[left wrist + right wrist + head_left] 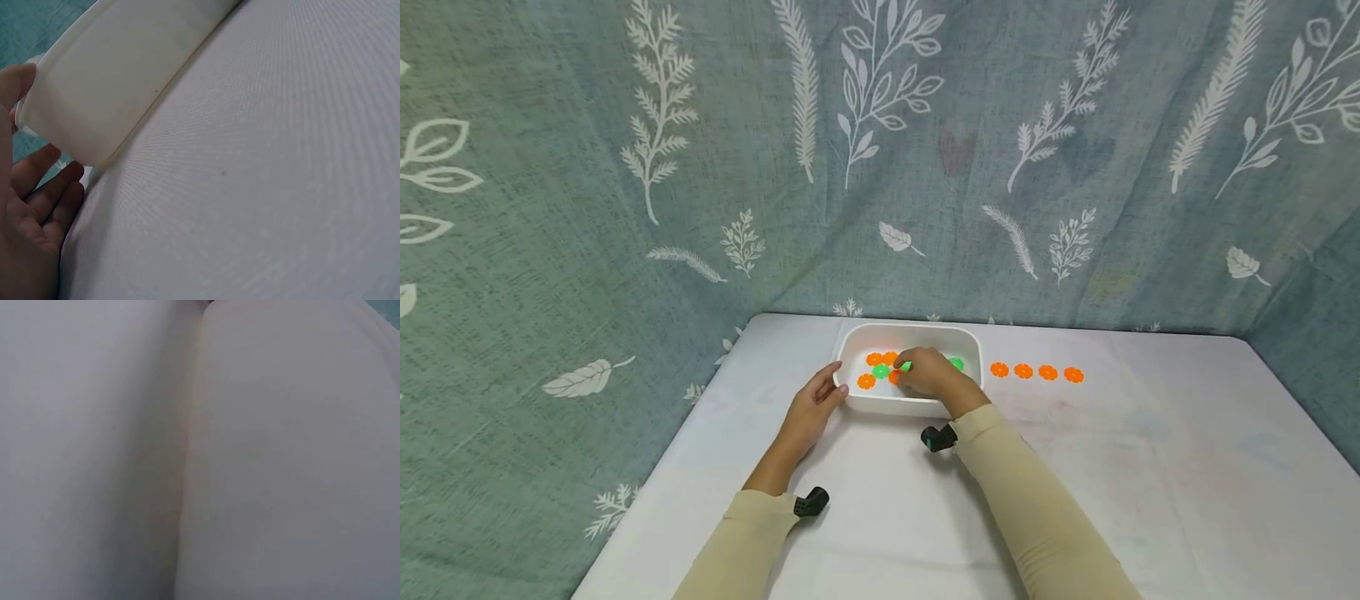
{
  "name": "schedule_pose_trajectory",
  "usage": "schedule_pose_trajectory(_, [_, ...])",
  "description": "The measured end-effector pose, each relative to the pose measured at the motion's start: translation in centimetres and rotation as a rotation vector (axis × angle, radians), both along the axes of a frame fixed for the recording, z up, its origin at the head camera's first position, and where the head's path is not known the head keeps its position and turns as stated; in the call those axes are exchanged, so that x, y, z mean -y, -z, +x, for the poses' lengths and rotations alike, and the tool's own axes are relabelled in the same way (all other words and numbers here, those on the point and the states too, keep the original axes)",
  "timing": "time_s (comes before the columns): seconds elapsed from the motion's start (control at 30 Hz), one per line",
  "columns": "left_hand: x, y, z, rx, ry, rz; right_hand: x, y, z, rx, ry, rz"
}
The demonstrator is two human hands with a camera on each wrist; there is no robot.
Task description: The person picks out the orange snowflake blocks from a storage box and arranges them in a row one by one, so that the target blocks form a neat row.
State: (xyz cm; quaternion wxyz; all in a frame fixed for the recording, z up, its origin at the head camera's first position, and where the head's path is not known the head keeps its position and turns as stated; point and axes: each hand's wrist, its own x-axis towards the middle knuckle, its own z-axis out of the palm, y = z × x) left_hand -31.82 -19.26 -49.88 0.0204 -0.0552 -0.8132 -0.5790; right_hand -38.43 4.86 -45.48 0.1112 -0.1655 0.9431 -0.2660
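1. The white tray (887, 407) sits near the far edge of the table (1195, 467), towards its far left corner, long axis running left to right along that edge.
2. The left hand (808, 414) grips its left end; the right hand (934, 373) pinches a green disc (907, 367) inside it.
3. Four orange discs (1023, 371) form a row right of the tray.
4. White cloth (880, 517) covers the table; leaf-printed green fabric (820, 250) hangs behind.

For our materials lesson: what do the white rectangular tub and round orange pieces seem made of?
The white rectangular tub looks like smooth, matte plastic: its wall shows no grain. The round orange pieces may be plastic, given vivid colour; finish unclear.
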Motion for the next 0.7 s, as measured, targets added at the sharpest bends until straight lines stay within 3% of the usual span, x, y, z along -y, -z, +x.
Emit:
schedule_pose_trajectory(0.27, [-0.1,0.14,-0.07,0.018,-0.022,-0.01,-0.08,0.02,0.04,0.005,0.004,0.042])
schedule_pose_trajectory(0.7, [0.24,-0.03,-0.04,0.017,0.0,0.01,0.08,0.14,0.31,0.02,-0.005,0.039])
